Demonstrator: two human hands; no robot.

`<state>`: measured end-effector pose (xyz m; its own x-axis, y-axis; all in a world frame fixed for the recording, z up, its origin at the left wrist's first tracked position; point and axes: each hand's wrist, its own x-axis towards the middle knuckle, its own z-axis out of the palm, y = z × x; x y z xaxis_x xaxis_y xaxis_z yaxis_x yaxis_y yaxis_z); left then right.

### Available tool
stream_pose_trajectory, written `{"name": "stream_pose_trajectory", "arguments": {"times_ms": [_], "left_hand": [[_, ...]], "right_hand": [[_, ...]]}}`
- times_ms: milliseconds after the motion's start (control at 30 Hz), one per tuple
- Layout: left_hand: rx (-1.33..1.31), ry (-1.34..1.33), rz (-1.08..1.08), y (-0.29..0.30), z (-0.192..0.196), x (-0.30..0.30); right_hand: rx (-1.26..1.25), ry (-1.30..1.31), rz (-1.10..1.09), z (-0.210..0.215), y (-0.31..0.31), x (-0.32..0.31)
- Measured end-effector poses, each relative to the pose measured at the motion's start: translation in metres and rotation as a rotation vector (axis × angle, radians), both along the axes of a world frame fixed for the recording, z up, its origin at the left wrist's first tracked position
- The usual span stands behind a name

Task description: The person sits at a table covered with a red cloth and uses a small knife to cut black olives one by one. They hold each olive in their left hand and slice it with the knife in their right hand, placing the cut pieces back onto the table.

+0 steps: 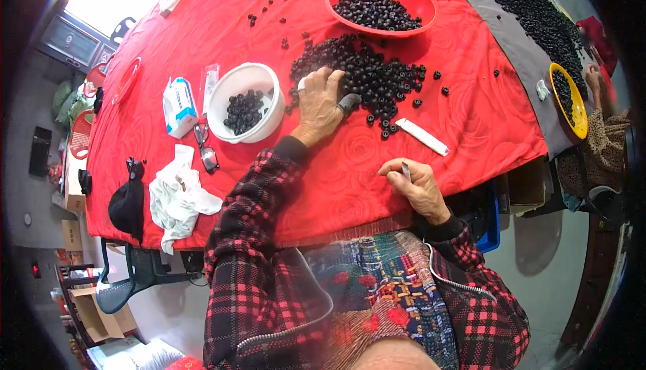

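A pile of small black round parts [367, 77], several with a hole in the middle, lies on the red tablecloth. My left hand [319, 104] rests at the pile's left edge, fingers stretched out and touching the parts. White tape wraps one of its fingers and a dark cover sits on the thumb. Lower right, my right hand [420, 188] pinches a small thin blade-like piece [406, 171] between thumb and finger, apart from the pile. Left of my left hand stands a white plastic bowl [269, 124] holding some black parts. Behind the pile is a red basin [431, 16], heaped with them.
A white strip [422, 137] lies right of the pile. Eyeglasses [208, 158], a tissue pack [180, 107], a white cloth [178, 195] and a black mask-like item [128, 202] lie left. At right, another person's hand [593, 82] is near a yellow basin [580, 124].
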<state>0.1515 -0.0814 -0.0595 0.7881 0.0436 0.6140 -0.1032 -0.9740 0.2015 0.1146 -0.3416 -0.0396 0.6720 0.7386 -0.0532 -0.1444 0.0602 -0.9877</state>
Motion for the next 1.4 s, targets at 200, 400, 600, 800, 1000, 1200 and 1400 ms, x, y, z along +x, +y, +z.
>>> {"name": "stream_pose_trajectory", "arguments": {"times_ms": [200, 400, 600, 800, 1000, 1200, 1400], "left_hand": [[-0.042, 0.115, -0.091, -0.017, -0.009, -0.045], [-0.025, 0.176, -0.172, -0.029, -0.001, -0.081], [-0.264, 0.231, -0.209, -0.021, -0.002, -0.108], [-0.28, 0.111, -0.081, -0.018, 0.014, -0.138], [-0.329, 0.073, -0.069, -0.012, 0.012, -0.145], [-0.164, 0.239, -0.09, -0.025, 0.021, -0.119], [-0.26, 0.257, -0.133, -0.021, 0.015, -0.114]], "right_hand": [[0.023, -0.007, -0.02, -0.005, 0.0, -0.002], [0.035, 0.026, -0.029, -0.005, 0.002, -0.002], [0.038, 0.039, -0.034, -0.005, 0.003, -0.003], [0.061, 0.073, -0.015, -0.006, 0.001, -0.001], [-0.016, 0.04, -0.016, -0.002, 0.002, -0.003], [-0.048, 0.015, -0.011, -0.001, 0.003, -0.001], [-0.077, -0.011, -0.023, 0.001, 0.003, -0.001]]}}
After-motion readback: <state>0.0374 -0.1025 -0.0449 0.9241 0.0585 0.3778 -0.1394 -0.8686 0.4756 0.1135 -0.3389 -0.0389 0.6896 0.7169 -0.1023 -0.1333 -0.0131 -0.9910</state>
